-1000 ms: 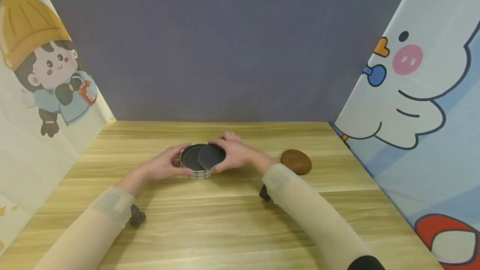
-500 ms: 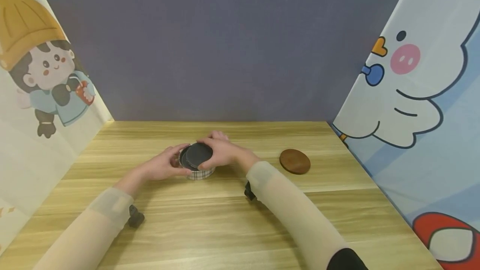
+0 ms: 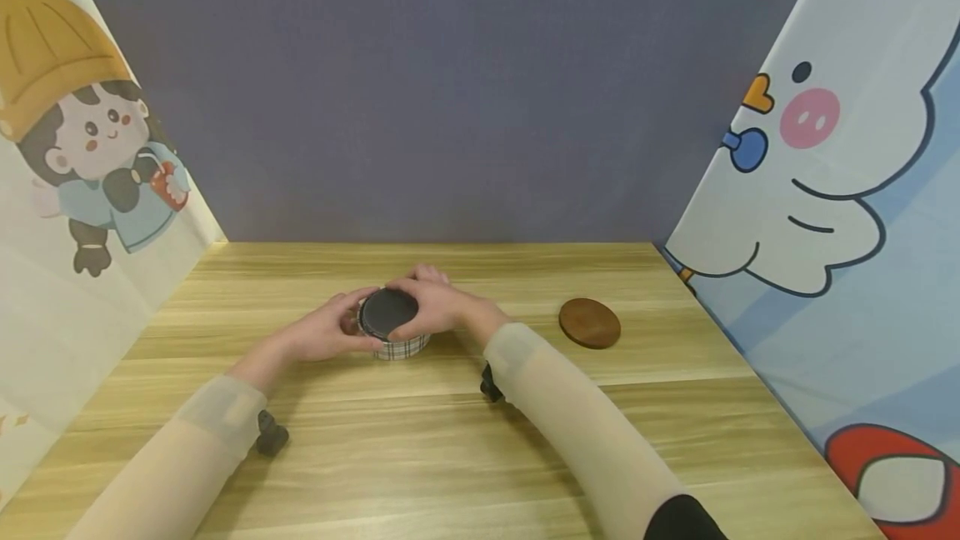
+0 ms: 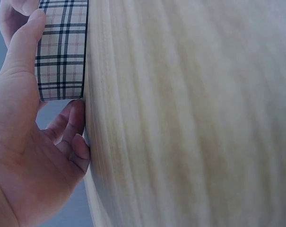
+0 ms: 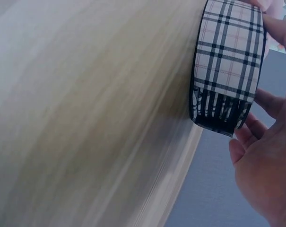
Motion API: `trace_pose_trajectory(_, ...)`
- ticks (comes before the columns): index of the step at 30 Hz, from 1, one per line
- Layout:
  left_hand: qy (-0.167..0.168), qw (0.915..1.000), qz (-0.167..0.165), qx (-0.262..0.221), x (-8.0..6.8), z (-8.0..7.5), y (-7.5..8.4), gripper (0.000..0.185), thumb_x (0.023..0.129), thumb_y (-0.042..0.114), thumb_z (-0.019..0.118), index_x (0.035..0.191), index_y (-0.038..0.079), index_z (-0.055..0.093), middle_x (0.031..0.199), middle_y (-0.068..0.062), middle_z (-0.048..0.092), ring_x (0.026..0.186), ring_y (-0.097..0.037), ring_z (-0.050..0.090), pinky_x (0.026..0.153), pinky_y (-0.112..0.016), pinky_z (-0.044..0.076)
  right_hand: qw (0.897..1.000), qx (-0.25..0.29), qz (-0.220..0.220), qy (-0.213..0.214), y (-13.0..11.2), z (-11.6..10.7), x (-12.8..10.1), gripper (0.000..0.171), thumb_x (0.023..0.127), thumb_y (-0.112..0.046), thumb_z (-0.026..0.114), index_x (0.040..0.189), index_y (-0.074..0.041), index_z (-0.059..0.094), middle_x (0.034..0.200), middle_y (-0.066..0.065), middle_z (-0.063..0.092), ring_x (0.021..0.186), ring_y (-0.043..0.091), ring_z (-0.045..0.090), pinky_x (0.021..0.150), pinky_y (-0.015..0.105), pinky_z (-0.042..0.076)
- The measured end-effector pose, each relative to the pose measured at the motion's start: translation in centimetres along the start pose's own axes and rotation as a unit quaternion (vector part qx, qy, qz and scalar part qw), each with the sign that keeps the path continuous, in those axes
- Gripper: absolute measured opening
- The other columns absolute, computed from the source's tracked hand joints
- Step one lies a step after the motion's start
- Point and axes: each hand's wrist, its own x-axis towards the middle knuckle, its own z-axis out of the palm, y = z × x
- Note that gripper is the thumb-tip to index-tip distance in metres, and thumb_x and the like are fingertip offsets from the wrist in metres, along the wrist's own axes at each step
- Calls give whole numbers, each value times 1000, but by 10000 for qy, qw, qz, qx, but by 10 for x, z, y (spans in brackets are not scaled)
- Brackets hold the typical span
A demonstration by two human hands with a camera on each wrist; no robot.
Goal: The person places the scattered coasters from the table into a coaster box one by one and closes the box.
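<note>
A round plaid coaster holder (image 3: 401, 350) stands on the table at the middle of the head view. My left hand (image 3: 330, 328) grips its left side, thumb at the near rim and fingers round the far side. In the left wrist view the thumb lies on the checked wall (image 4: 62, 52). A dark round coaster (image 3: 386, 312) lies level in the holder's top, and my right hand (image 3: 441, 307) holds it by the right edge with thumb and fingers. Through a gap in the holder's side, several stacked edges (image 5: 216, 105) show in the right wrist view.
A flat brown wooden disc (image 3: 590, 323) lies on the table to the right, beyond the right forearm. Behind the wood-grain table (image 3: 420, 457) rises a grey panel (image 3: 442, 90). Printed cartoon panels flank both sides.
My right hand has moved left with the dark coaster, from overlapping the holder's right side to sitting over its opening. The left hand has kept its grip on the holder.
</note>
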Motion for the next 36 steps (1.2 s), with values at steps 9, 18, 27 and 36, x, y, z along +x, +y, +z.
trace_pose_trajectory(9,9,10000,18,-22,-1,0,1,105,97,46,85,176,19,22,152,-30,38,118,-32,66,86,-36,56,10000,45,-50,-10,3,2,-1,95,87,-56,87,168,-27,47,162,8,42,146,26,38,121,49,35)
trace_pose_trajectory(18,-12,10000,17,-82,-1,0,1,105,98,46,84,176,18,21,152,-30,38,120,-33,67,84,-36,57,9998,124,-99,-72,2,1,-2,94,88,-59,86,167,-28,47,163,5,43,147,25,38,125,52,31)
trace_pose_trajectory(27,-46,9999,11,-146,-2,0,0,105,98,46,84,176,19,21,152,-29,36,122,-35,69,85,-36,59,9998,104,-153,-63,3,3,-2,92,88,-62,85,166,-29,49,162,3,44,146,24,38,124,51,32)
trace_pose_trajectory(36,-32,10000,-64,-21,-1,0,-1,106,97,50,84,177,20,20,155,-30,36,126,-36,67,86,-36,59,9993,343,-176,-36,9,1,-10,89,91,-60,83,167,-29,48,168,6,41,150,28,37,122,54,36)
